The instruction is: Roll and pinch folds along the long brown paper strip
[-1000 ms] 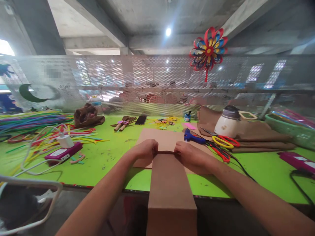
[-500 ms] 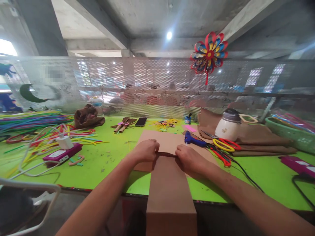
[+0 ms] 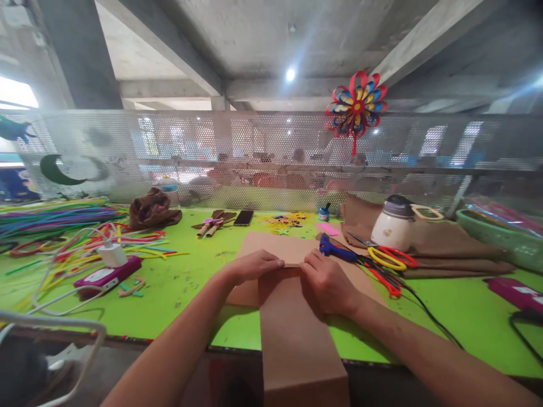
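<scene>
A long brown strip (image 3: 297,333) lies across a brown sheet (image 3: 271,244) on the green table (image 3: 182,282) and hangs over the near edge. My left hand (image 3: 253,265) lies on the strip's far end with its fingers stretched flat to the right. My right hand (image 3: 326,284) is at the same end, fingers curled and pinching the strip's edge. The fingertips of the two hands nearly meet. The dark thin stick seen earlier is hidden under the hands and the strip.
A blue glue gun (image 3: 335,249), scissors (image 3: 387,258) and a white jar (image 3: 392,226) on brown cloth (image 3: 449,244) sit right of my hands. At left lie coloured pipe cleaners (image 3: 59,217), a purple power bank (image 3: 107,276) and cables. A phone (image 3: 243,217) and a mesh screen (image 3: 263,158) are behind.
The dark stick held between my hands is now covered. My left hand went from a fist to flat fingers on the strip's end, and both hands came closer together.
</scene>
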Motion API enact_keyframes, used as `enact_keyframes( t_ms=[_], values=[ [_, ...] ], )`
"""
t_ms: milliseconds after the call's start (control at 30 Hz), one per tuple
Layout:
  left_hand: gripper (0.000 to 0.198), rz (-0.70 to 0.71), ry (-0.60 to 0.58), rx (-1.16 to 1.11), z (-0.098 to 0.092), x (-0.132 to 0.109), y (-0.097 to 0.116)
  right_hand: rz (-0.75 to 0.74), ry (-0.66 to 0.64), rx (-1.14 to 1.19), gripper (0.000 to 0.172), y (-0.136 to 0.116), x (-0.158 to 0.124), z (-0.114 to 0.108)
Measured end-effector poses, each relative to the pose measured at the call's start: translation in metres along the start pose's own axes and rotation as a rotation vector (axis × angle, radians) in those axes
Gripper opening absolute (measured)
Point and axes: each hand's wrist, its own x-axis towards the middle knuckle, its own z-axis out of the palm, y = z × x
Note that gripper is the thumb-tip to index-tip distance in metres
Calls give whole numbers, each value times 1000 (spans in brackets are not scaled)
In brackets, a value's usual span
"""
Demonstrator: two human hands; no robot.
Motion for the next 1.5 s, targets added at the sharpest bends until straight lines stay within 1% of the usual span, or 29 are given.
enact_keyframes(
  t_ms=[100, 300, 467, 633, 733, 800, 867, 967, 1033, 1100, 1167, 1233, 1333, 1500],
  values=[
    [47, 55, -94, -58, 1, -2, 1, 23, 41, -2, 19, 1, 0, 0],
    [40, 78, -126, -26, 3, 0, 2, 32, 78, 13, 23, 3, 1, 3],
    [43, 8, -100, -57, 3, -3, 7, 11, 135, 51, 26, 1, 1, 2],
    [42, 32, -59, -86, 9, 1, 6, 72, 152, 112, 25, 2, 1, 3],
    [41, 21, -37, -88, 11, 3, 5, 150, 192, 252, 21, 3, 2, 4],
    [40, 6, -31, -75, 12, 3, 6, 250, 209, 405, 17, 3, 4, 3],
    [40, -14, -18, -42, 12, 2, 8, 420, 186, 605, 19, 3, 6, 0],
    [39, -35, 1, 25, 12, 1, 10, 713, 82, 994, 33, 0, 9, -5],
    [39, -31, 8, 76, 12, 1, 11, 824, 47, 1241, 35, -2, 11, -6],
    [39, 3, 16, 128, 14, 2, 13, 860, 30, 1373, 33, -4, 13, -5],
    [37, 47, 23, 174, 17, 3, 15, 886, -10, 1391, 31, -6, 14, -4],
    [36, 76, 33, 210, 19, 4, 18, 919, -32, 1387, 33, -6, 14, -4],
    [35, 91, 57, 250, 21, 3, 22, 942, -9, 1401, 35, -4, 13, -4],
    [34, 127, 112, 311, 22, -1, 28, 904, 16, 1488, 33, 2, 10, -5]
  ],
)
